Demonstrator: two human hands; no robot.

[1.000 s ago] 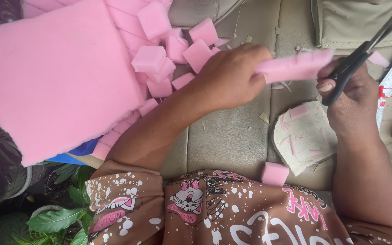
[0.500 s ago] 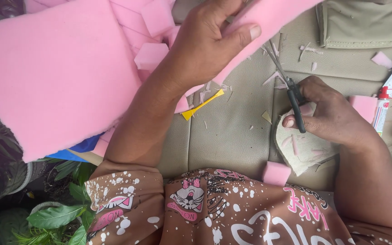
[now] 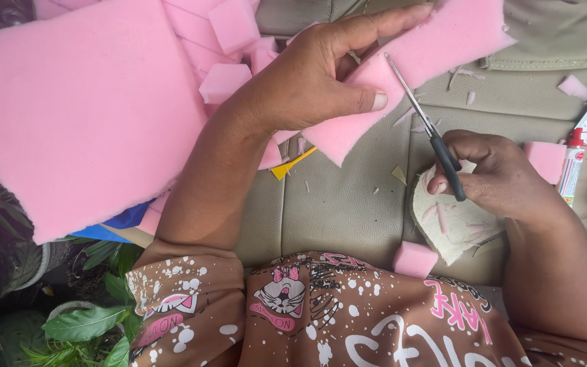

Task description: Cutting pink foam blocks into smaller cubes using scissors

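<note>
A pink foam piece [image 3: 402,81] is being held above the beige cushion [image 3: 348,204] by the left hand [image 3: 307,81], clamped with the thumb beneath and the fingers spread along its upper edge. Black-handled scissors [image 3: 436,143] are being gripped shut-fisted by the right hand [image 3: 497,177], the blades being run up into the foam's lower edge. A clean cut is probably best got if the foam is being kept taut and close to the blades, with fingertips kept clear of the cutting line. Compared with half a second ago, the foam is being held lower and flatter, and the scissor tips are now being pushed further across its face.
</note>
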